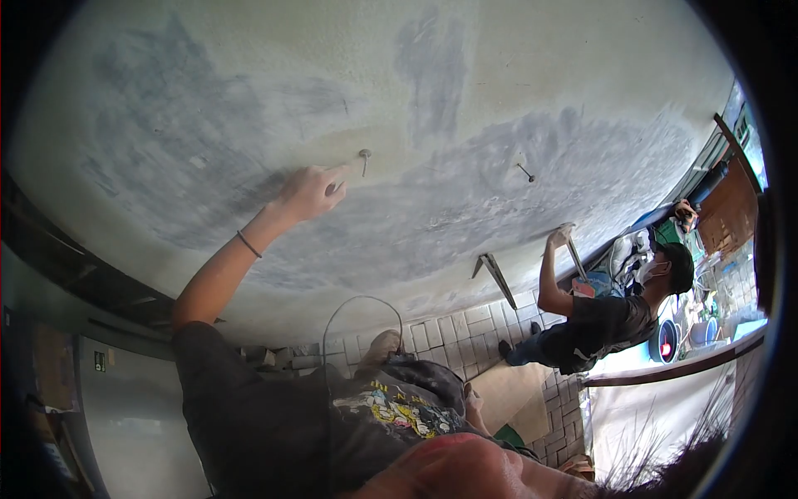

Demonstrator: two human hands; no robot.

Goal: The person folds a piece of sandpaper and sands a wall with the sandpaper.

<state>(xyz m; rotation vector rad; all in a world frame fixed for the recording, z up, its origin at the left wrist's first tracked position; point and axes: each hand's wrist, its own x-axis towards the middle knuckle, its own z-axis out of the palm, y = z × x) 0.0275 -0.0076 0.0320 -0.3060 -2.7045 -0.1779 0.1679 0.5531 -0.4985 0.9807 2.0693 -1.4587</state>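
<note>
My left hand [312,193] is raised against the pale wall [515,50], with its index finger stretched towards a bolt or peg [365,155] that sticks out of it. The thumb and other fingers are bent in, and whatever they may hold is hidden. Grey, smeared patches [224,133] cover much of this surface around the hand. Low beside my dark printed shirt [399,409], a small part of my right hand [474,407] shows; its fingers are too hidden to read.
A second bolt [526,173] juts out further right. Below it project metal brackets [499,281]. A masked co-worker [611,324] in a dark cap reaches to the wall. Cardboard [511,399] lies on the paving [453,333]; buckets [665,339] stand behind the co-worker.
</note>
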